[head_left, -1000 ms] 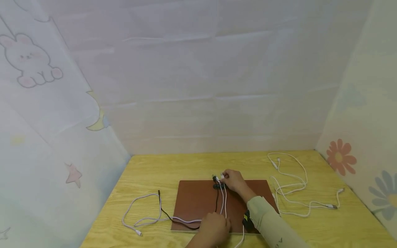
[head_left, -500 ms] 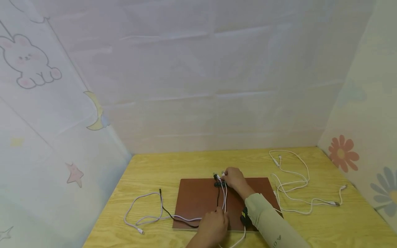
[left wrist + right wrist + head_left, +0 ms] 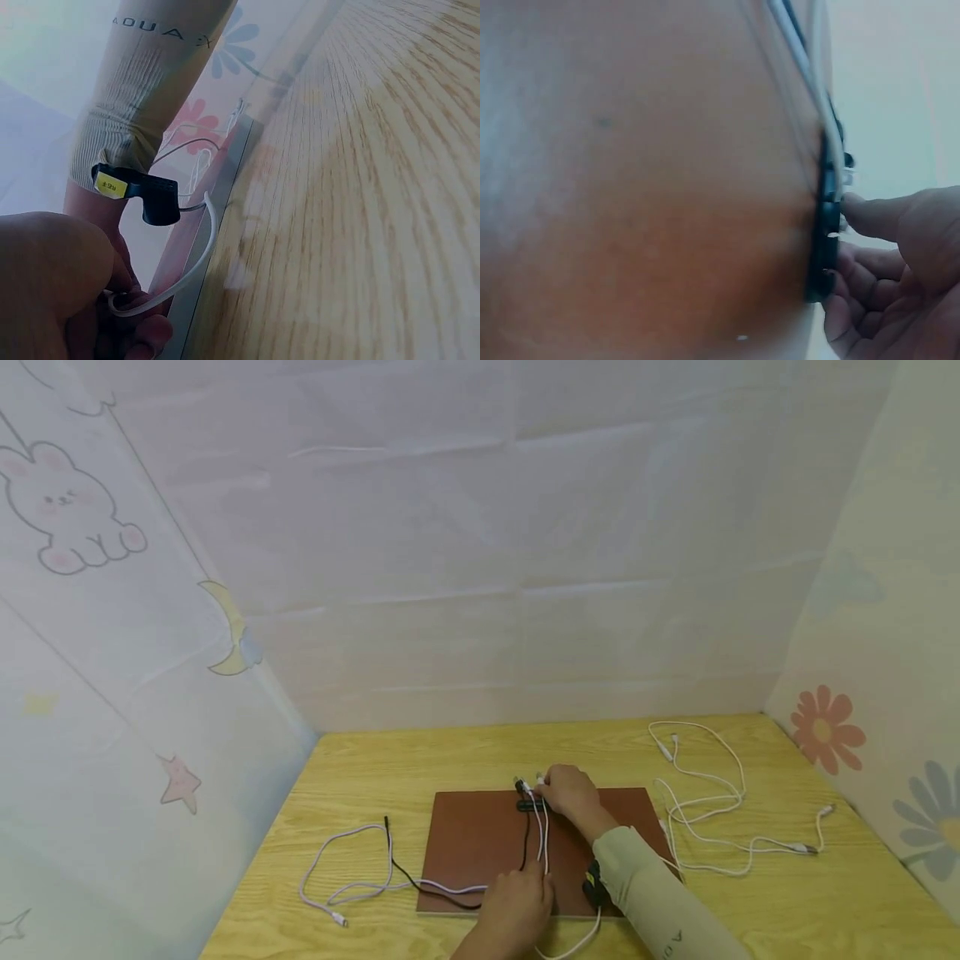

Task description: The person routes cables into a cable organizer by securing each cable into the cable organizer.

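black clip (image 3: 525, 806) seemingly part-hidden by right hand (image 3: 568, 792) | left wrist: left hand (image 3: 56, 277) cropped | right wrist: board (image 3: 652, 150) blurred

Hands: two are showing, one bare left hand (image 3: 516, 906) and one bare right hand (image 3: 570, 793).
Boards: one flat, rectangular, reddish-brown board (image 3: 468, 839) is lying on one yellow wood-grain tabletop (image 3: 360, 768).
Holders: one small, black, slotted cable holder (image 3: 824, 255) is resting there.
Cables at the holder: three are running, namely one thin black cable (image 3: 526, 843), one pale lilac cable (image 3: 540, 835) and one slim white cable (image 3: 547, 843).
Slender white looped cables (image 3: 742, 789), right side: overlaps are hiding the count.
Wrist units: one black, yellow-labelled unit (image 3: 157, 199) is showing on the right wrist.
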`<state>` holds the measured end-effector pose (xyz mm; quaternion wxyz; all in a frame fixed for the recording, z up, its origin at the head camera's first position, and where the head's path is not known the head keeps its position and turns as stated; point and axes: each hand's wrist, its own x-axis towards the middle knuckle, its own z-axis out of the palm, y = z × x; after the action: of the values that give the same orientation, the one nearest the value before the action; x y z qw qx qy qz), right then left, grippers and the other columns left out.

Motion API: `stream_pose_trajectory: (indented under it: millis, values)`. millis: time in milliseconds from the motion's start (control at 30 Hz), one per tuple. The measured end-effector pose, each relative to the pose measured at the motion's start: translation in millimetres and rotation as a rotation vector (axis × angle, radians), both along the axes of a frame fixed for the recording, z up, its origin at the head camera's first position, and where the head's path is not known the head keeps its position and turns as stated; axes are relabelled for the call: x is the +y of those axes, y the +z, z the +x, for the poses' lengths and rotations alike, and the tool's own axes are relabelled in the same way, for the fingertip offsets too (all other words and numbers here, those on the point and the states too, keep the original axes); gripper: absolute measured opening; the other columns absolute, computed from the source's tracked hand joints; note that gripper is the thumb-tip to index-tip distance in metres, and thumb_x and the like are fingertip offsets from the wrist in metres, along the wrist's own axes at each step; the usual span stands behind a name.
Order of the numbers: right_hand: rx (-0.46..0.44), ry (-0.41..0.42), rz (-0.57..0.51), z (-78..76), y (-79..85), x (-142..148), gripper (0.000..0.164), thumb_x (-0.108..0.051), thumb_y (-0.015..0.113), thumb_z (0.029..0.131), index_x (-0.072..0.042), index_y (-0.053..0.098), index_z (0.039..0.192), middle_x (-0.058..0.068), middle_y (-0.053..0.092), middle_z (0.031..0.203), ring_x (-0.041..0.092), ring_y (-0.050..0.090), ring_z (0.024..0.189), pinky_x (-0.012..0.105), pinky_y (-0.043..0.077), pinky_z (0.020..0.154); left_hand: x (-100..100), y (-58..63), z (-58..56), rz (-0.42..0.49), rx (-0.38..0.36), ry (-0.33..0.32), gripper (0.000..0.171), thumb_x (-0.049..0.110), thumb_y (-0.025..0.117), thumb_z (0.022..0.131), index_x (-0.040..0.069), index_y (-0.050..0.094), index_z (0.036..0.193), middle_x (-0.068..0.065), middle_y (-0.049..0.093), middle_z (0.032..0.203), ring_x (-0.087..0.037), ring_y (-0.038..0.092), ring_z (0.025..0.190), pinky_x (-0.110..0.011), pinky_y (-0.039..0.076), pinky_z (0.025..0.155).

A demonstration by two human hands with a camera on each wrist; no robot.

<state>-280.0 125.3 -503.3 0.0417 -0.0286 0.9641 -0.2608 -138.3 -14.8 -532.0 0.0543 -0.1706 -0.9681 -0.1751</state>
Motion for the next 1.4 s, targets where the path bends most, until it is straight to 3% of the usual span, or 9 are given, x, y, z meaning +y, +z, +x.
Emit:
stream_pose_trajectory:
  millis: [67, 167, 267, 333, 533, 700, 1033, 1400]
  values:
    - [-0.001, -0.005, 0.008, 0.9, 4.5, 0, 0.041, -0.03, 0.067, 0.098, -0.013, 0.059, 0.062, -0.002, 0.044, 0.053, 0.012, 0.038, 0.047, 0.028, 0.033, 0.047, 0, 0.4, -0.1, 0.005, 0.011, -0.003, 0.029, 0.03, 0.055, 0.102, 0.01, 0.059, 0.081, -0.011, 0.063, 0.066, -0.03, 0.063, 0.06, -0.04, 0.046, 0.051]
    - [0.026, -0.004, 0.018, 2.8, 12.9, 1, 0.028, -0.029, 0.064, 0.1, -0.005, 0.073, 0.089, 0.006, 0.067, 0.079, 0.017, 0.057, 0.062, 0.034, 0.047, 0.057, -1, 0.1, -0.4, 0.011, 0.02, -0.008, 0.03, 0.029, 0.056, 0.102, 0.01, 0.058, 0.079, -0.01, 0.062, 0.064, -0.03, 0.062, 0.057, -0.039, 0.045, 0.049]
    - [0.06, 0.007, 0.012, 6.6, 23.9, 1, 0.035, -0.029, 0.062, 0.101, -0.002, 0.069, 0.122, 0.014, 0.071, 0.112, 0.027, 0.068, 0.087, 0.045, 0.055, 0.074, -2, -2.0, -0.9, 0.003, 0.036, -0.012, 0.031, 0.029, 0.055, 0.103, 0.011, 0.058, 0.078, -0.009, 0.062, 0.063, -0.03, 0.062, 0.056, -0.038, 0.044, 0.049]
    - [0.063, 0.015, 0.003, 9.4, 31.9, 2, 0.042, -0.03, 0.062, 0.101, -0.001, 0.064, 0.131, 0.015, 0.07, 0.118, 0.03, 0.069, 0.096, 0.048, 0.056, 0.08, -2, -3.7, -1.5, -0.007, 0.054, -0.012, 0.031, 0.029, 0.055, 0.103, 0.011, 0.057, 0.077, -0.009, 0.062, 0.063, -0.03, 0.062, 0.056, -0.038, 0.044, 0.048]
    - [0.066, 0.044, -0.014, 19.7, 53.8, 10, 0.045, -0.031, 0.063, 0.1, -0.002, 0.061, 0.133, 0.014, 0.07, 0.115, 0.028, 0.069, 0.091, 0.046, 0.055, 0.075, -1, -3.9, -2.8, -0.017, 0.062, -0.005, 0.03, 0.028, 0.054, 0.103, 0.011, 0.057, 0.079, -0.009, 0.062, 0.063, -0.03, 0.063, 0.056, -0.038, 0.045, 0.049]
    - [0.059, 0.054, -0.014, 27.2, 64.3, 26, 0.045, -0.03, 0.061, 0.101, -0.001, 0.058, 0.135, 0.018, 0.067, 0.123, 0.035, 0.067, 0.102, 0.051, 0.054, 0.083, -1, -2.0, -2.1, -0.004, 0.038, 0.003, 0.03, 0.029, 0.055, 0.103, 0.012, 0.056, 0.078, -0.01, 0.062, 0.063, -0.03, 0.062, 0.056, -0.038, 0.044, 0.049]
    - [0.055, 0.045, 0.01, 30.1, 68.0, 73, 0.048, -0.029, 0.058, 0.102, 0.004, 0.055, 0.136, 0.025, 0.062, 0.129, 0.043, 0.061, 0.112, 0.055, 0.05, 0.088, -3, -1.6, 1.8, -0.03, 0.092, 0.0, 0.029, 0.027, 0.058, 0.1, 0.011, 0.056, 0.077, -0.01, 0.062, 0.061, -0.03, 0.062, 0.054, -0.037, 0.044, 0.047]
    - [0.05, 0.047, 0.04, 34.9, 65.3, 98, 0.049, -0.029, 0.058, 0.102, 0.007, 0.055, 0.135, 0.028, 0.059, 0.131, 0.046, 0.058, 0.116, 0.056, 0.048, 0.09, -3, -1.4, 2.4, -0.093, 0.156, -0.021, 0.032, 0.027, 0.056, 0.102, 0.012, 0.053, 0.074, -0.007, 0.059, 0.058, -0.026, 0.061, 0.051, -0.035, 0.043, 0.045]
